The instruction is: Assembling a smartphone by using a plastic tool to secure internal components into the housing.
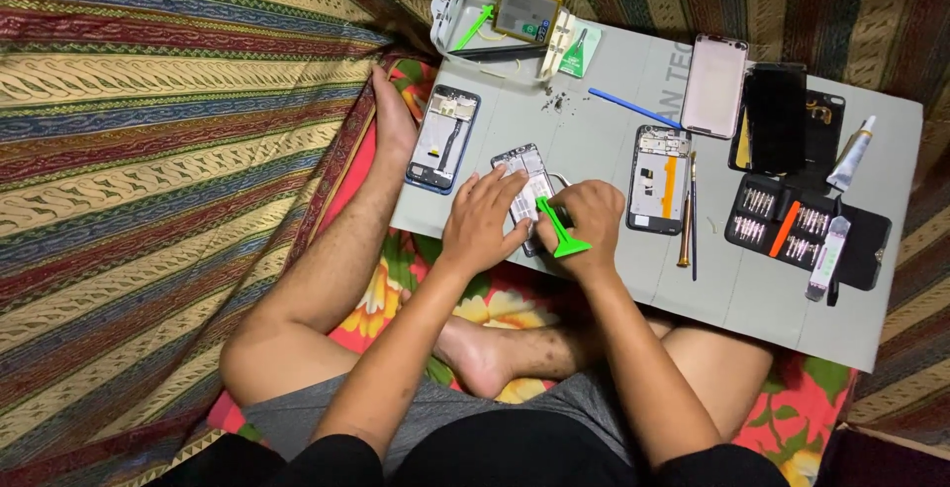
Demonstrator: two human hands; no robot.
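Matt grey mat [594, 141] – green plastic pry tool [560, 233] – glossy black phone screen [774, 118], woven striped cloth [148, 121]

light: bright, overhead | shadows: soft | focus: sharp | corners: dim

- Green sachet [580, 52]: small, flat, rectangular; lies at the grey mat's far edge, just beside the white tray.
- Detached black screen panel [774, 117]: rectangular, dark, unlit; far right of the mat, resting over a black phone frame.
- Glue tube [851, 155]: slim, white-grey; right of that panel.
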